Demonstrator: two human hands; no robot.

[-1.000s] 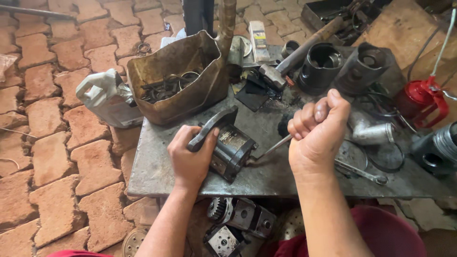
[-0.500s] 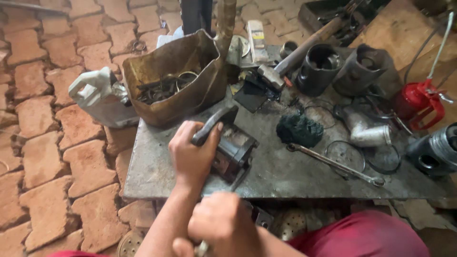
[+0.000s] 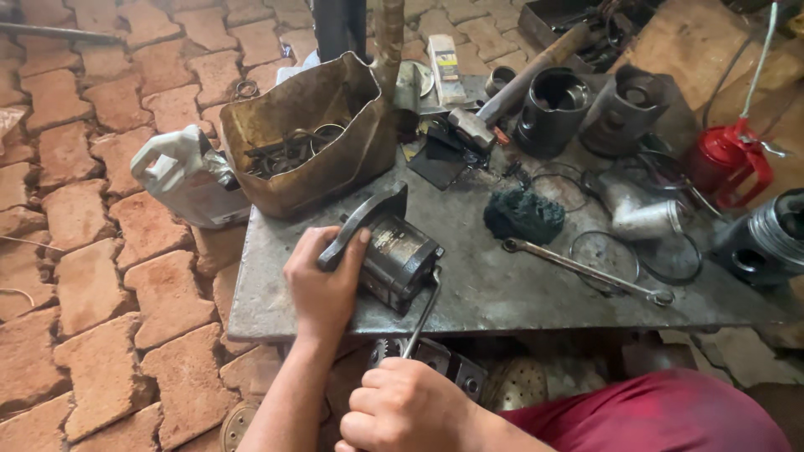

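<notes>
A dark metal pump body (image 3: 394, 251) with a curved flange lies near the front edge of a grey metal table (image 3: 519, 293). My left hand (image 3: 322, 285) grips its flange from the left and holds it down. My right hand (image 3: 402, 410), below the table's edge, is closed on the handle of a thin metal rod tool (image 3: 423, 314) whose tip sits against the pump body's near side.
On the table stand a dented brown tin (image 3: 310, 138) of metal parts, a hammer (image 3: 511, 88), two pistons (image 3: 557, 109), a dark scrubbing pad (image 3: 526, 213), a spanner (image 3: 586, 269) and wire rings. A white jug (image 3: 188, 176) stands on the brick paving. A red oil can (image 3: 729, 163) is at right.
My right hand has dropped from above the table to below its front edge and now holds the rod tool against the pump body. The left hand has stayed on the flange.
</notes>
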